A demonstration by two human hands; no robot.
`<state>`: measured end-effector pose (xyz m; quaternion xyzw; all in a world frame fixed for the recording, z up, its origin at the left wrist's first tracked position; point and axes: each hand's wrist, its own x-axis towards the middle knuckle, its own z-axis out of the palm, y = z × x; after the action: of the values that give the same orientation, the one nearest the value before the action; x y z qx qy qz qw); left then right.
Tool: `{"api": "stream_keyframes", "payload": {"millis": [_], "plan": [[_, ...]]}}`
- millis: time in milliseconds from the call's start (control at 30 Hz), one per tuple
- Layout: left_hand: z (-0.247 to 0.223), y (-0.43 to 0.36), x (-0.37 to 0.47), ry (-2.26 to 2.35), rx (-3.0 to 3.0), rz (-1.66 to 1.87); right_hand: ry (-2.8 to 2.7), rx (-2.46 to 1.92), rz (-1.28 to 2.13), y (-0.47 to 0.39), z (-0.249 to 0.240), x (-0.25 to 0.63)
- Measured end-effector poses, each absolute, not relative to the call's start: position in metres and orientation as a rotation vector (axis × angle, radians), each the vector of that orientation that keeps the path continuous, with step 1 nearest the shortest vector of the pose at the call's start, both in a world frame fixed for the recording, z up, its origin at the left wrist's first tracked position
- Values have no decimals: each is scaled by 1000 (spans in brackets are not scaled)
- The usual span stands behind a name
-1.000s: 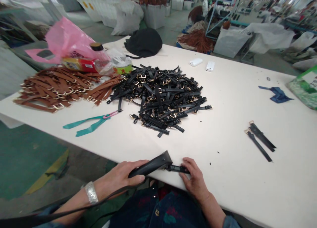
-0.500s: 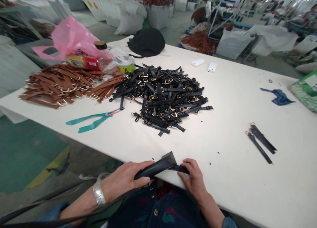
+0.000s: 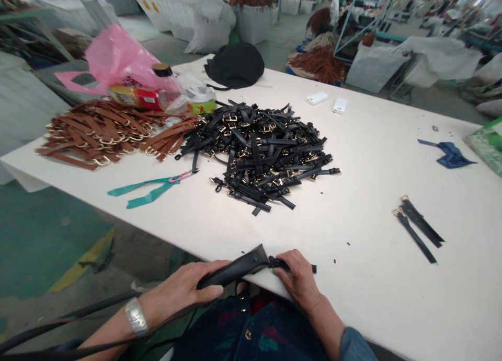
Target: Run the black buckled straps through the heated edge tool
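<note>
Along the open table edge [image 3: 168, 234], left grip [image 3: 186, 287] pinches black piece [image 3: 240, 266], right grip [image 3: 301, 281] strap [image 3: 274, 262].

The right hand [image 3: 298, 278] hides the middle of a strap [image 3: 314, 269]; the left hand [image 3: 184, 287] covers part of a black piece [image 3: 243, 264]. The right edge cuts off a green bag [image 3: 490, 147]. Some specks [image 3: 334, 261] (dark, scattered) are too small to identify; the background shelving [image 3: 355, 16] is blurred.

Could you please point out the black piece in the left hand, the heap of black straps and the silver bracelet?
Black piece [image 3: 236, 267]: head view, its upper side.
Heap of black straps [image 3: 257, 154]: head view, its middle.
Silver bracelet [image 3: 136, 316]: head view, its outer face.
</note>
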<state>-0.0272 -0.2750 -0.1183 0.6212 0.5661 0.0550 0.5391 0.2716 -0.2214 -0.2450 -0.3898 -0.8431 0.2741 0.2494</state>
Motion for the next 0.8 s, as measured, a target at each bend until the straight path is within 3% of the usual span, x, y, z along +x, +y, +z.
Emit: {"api": "stream_keyframes", "payload": {"millis": [800], "plan": [[-129, -271, -30, 1263, 1460, 224, -2411, -1197, 637, -222, -241, 266]]}}
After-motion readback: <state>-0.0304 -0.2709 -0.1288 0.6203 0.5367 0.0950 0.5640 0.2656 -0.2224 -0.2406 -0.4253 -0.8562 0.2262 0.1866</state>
